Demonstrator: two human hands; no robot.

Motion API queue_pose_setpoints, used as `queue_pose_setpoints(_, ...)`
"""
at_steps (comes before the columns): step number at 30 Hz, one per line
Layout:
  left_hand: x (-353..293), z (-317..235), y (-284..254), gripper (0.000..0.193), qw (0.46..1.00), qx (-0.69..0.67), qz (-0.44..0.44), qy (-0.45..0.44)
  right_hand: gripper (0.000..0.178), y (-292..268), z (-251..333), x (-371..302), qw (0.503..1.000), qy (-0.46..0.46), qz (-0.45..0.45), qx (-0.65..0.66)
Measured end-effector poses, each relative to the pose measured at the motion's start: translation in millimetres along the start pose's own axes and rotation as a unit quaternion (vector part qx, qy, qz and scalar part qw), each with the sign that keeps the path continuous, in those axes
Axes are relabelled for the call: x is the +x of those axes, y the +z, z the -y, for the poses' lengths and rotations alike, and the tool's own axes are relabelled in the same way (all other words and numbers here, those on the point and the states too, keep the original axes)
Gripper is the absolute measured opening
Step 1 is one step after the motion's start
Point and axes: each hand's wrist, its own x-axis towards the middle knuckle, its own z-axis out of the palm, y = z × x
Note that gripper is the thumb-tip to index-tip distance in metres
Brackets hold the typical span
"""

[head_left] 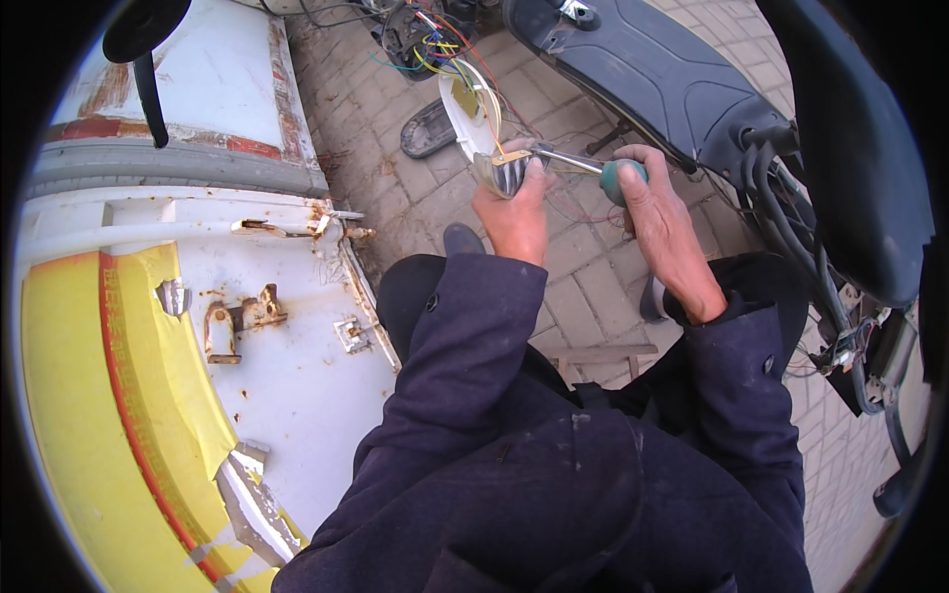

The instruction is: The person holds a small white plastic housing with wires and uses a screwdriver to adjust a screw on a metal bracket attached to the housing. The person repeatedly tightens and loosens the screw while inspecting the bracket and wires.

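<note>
My left hand (pixel 520 212) is closed round the near end of a light unit with a white curved housing (pixel 462 121), a shiny ribbed part (pixel 507 176) and a yellowish board inside. Red, yellow and white wires (pixel 486 94) run from it toward the far side. My right hand (pixel 657 212) grips a screwdriver by its teal handle (pixel 623 181). The metal shaft (pixel 573 160) points left, and its tip is by a small brass-coloured strip (pixel 511 158) on the unit. Whether the tip touches a screw is too small to tell.
A dark scooter deck (pixel 652 74) lies at the far right, with a black seat-like part (pixel 855 148) and cables (pixel 781 212) beside it. A rusty white metal panel (pixel 297 395) with yellow sheeting (pixel 89 366) stands at left. Paving bricks (pixel 583 296) lie below my hands.
</note>
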Motion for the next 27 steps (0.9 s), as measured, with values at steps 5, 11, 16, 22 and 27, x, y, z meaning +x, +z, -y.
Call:
queue_pose_setpoints(5,-2,1,2,0.029,1.000,-0.019,-0.010,0.017,0.054,12,-3,0,0.990,-0.109,-0.073,-0.050)
queue_pose_setpoints(11,0,1,0,0.031,1.000,0.006,0.010,0.017,0.049,-5,-2,4,0.998,0.056,0.003,0.023)
queue_pose_setpoints(16,1,1,-2,0.036,1.000,0.001,0.000,-0.011,0.052,16,-6,1,0.992,-0.085,-0.087,-0.033)
queue_pose_setpoints(22,0,4,0,0.028,1.000,-0.005,0.001,0.002,0.055,-11,6,6,0.989,0.124,0.062,0.050)
queue_pose_setpoints(27,1,4,-1,0.028,1.000,-0.011,-0.001,0.000,0.059,4,0,3,0.998,0.037,-0.047,0.033)
